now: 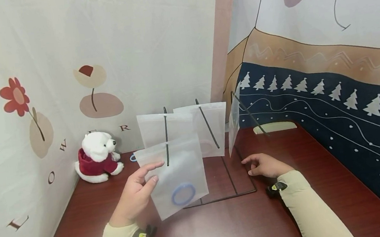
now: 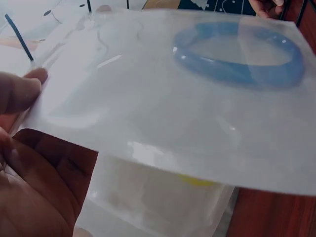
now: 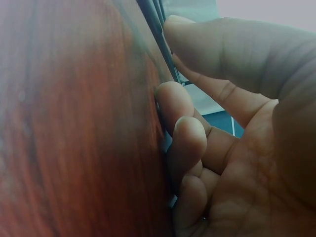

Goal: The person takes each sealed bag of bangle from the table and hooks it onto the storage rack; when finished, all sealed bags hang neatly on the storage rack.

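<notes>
My left hand (image 1: 133,193) pinches the left edge of a frosted clear bag (image 1: 178,170) between thumb and fingers. Inside that bag lies a blue ring (image 2: 276,74), like a bangle, seen through the plastic. The bag overlaps the end of a black hook rod (image 1: 167,148) of a wire rack (image 1: 220,198). On the rack's right side, my right hand (image 1: 267,165) holds the base wire between thumb and index finger, low over the table. Two more frosted bags, a left one (image 1: 152,130) and a middle one (image 1: 212,127), hang behind on the rods.
Another bag (image 1: 234,123) hangs edge-on at the rack's right. A white plush bear (image 1: 96,148) in red sits at the back left, with a small blue ring (image 1: 132,157) near it. A pale flat piece (image 1: 275,127) lies at the back right. Printed curtains surround the table (image 1: 224,232).
</notes>
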